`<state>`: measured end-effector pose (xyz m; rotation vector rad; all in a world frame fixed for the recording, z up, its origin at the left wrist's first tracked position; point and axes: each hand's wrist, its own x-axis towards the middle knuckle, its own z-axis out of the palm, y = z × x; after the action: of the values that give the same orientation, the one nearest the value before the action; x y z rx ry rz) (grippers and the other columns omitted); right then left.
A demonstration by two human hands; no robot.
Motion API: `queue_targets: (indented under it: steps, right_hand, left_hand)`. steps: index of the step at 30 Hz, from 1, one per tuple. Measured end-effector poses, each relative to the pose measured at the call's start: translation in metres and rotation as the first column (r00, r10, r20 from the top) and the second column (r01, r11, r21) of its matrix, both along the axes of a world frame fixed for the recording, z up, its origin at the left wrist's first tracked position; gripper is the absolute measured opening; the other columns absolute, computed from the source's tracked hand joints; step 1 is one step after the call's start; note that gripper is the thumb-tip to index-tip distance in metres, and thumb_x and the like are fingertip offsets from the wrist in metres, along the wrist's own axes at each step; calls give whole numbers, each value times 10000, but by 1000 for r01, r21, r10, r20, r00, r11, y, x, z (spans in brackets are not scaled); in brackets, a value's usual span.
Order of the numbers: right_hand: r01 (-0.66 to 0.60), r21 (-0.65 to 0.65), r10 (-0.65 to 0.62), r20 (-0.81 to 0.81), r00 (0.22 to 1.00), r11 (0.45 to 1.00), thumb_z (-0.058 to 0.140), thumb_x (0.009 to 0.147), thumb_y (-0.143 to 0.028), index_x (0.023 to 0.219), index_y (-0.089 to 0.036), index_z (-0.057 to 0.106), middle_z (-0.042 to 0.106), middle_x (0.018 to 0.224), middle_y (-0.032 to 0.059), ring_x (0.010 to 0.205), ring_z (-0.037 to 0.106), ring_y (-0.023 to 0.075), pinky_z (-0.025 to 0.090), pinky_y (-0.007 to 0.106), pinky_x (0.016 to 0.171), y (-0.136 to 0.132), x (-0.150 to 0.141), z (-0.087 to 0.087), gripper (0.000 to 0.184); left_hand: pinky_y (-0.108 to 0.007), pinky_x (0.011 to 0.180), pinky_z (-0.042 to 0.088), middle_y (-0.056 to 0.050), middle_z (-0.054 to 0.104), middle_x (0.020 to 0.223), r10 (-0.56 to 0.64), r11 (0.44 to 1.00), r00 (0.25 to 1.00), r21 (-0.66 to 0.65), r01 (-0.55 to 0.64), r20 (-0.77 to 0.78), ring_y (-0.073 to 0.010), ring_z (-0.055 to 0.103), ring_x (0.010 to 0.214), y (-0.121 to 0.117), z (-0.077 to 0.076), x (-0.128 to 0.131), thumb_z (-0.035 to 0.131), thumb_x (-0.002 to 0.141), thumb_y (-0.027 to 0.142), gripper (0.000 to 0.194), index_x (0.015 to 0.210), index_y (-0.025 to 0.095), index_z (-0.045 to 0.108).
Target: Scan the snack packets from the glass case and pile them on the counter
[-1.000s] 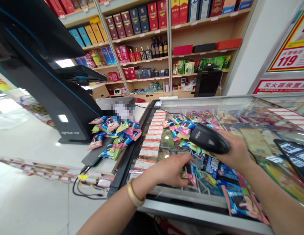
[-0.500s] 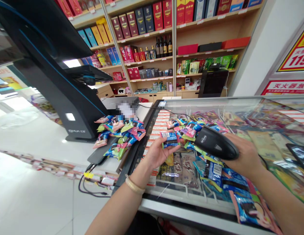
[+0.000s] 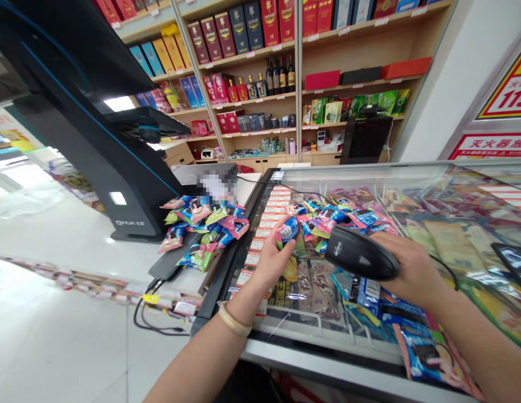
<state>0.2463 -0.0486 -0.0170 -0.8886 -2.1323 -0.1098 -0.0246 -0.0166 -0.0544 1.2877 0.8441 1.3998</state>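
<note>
Blue and pink, one small packet [image 3: 289, 230] sits pinched between the thumb and fingers of my left hand [image 3: 272, 260], over the left part of the glass counter [image 3: 310, 362]. My right hand [image 3: 405, 268] has its fingers curled around a black scanner [image 3: 361, 254], its head pointing left. Loose packets [image 3: 327, 215] lie just beyond on the glass; another heap [image 3: 201, 229] lies left, by the monitor stand [image 3: 130, 184].

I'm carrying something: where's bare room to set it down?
Free: white counter left of the black monitor stand; transparent glass top between the pale bracelet and blue plastic packets. Crowded: colourful packet heap at the stand's base, and glass around the black handheld scanner.
</note>
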Motion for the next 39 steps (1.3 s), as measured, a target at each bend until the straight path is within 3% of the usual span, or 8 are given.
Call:
queue_targets:
  steps: [8, 18, 21, 23, 27, 31, 35, 39]
  right_hand:
    - [-32, -39, 32, 5, 999, 999, 566, 905, -279, 916, -214, 665, 699, 818, 53, 707, 648, 180, 490, 291, 636, -2, 0, -2, 120]
    - [-19, 20, 19, -9, 1000, 1000, 573, 874, -262, 974, -230, 687, 727, 881, 69, 758, 692, 227, 531, 322, 662, 2, 6, -8, 155]
    - [10, 71, -11, 16, 1000, 997, 574, 905, -270, 1018, -239, 682, 739, 954, 87, 832, 718, 250, 556, 340, 707, 6, 14, -15, 160]
    - [27, 106, -30, 35, 999, 994, 586, 923, -314, 1038, -245, 676, 739, 975, 92, 863, 725, 259, 571, 353, 741, 9, 19, -19, 162]
    - [15, 185, -26, 54, 998, 983, 570, 946, -375, 1092, -254, 637, 735, 972, 79, 849, 728, 256, 575, 357, 734, 11, 24, -22, 201]
    - [-6, 221, -14, 86, 996, 975, 573, 942, -346, 1083, -255, 598, 727, 937, 69, 811, 720, 242, 568, 340, 698, 12, 24, -17, 169]
    - [-53, 239, 16, 155, 988, 969, 643, 883, -310, 1118, -259, 612, 745, 942, 66, 819, 729, 244, 575, 336, 697, 17, 28, -16, 242]
    - [-29, 226, -3, 140, 990, 974, 646, 884, -305, 1141, -263, 623, 750, 966, 75, 845, 738, 250, 583, 341, 722, 21, 36, -22, 262]
  left_hand:
    - [-469, 1186, 420, -94, 697, 1338, 20, 998, 993, 68, -12, -113, -255, 574, 1362, 0, -2, 0, 680, 862, 279, 643, 1487, 246, 531]
    - [-447, 1168, 432, -85, 695, 1319, 4, 1000, 999, 16, -3, -48, -266, 589, 1315, -4, 3, 3, 719, 846, 323, 681, 1496, 243, 530]
    - [-438, 1112, 487, -89, 673, 1347, 81, 996, 995, 51, -78, -59, -266, 610, 1277, -9, 11, -2, 692, 882, 378, 630, 1480, 250, 539]
    - [-434, 1128, 471, -93, 652, 1383, 231, 963, 961, 179, -202, -156, -260, 602, 1291, -16, 21, -16, 643, 927, 368, 537, 1446, 255, 566]
    - [-437, 1188, 402, -108, 632, 1393, 609, 747, 688, 578, -328, -396, -241, 565, 1331, -32, 40, -72, 533, 972, 247, 432, 1400, 242, 589]
    - [-467, 1153, 438, -149, 614, 1334, 793, 607, 296, 645, -464, -533, -269, 568, 1302, -34, 39, -142, 481, 933, 169, 475, 1397, 196, 582]
    - [-563, 1128, 434, -220, 571, 1305, 717, 567, 14, 570, -594, -697, -363, 563, 1284, -21, 31, -182, 545, 900, 253, 521, 1401, 113, 573]
    - [-591, 1155, 381, -288, 534, 1407, 549, 627, -103, 491, -605, -829, -415, 485, 1383, -12, 29, -183, 568, 919, 380, 583, 1410, 66, 565]
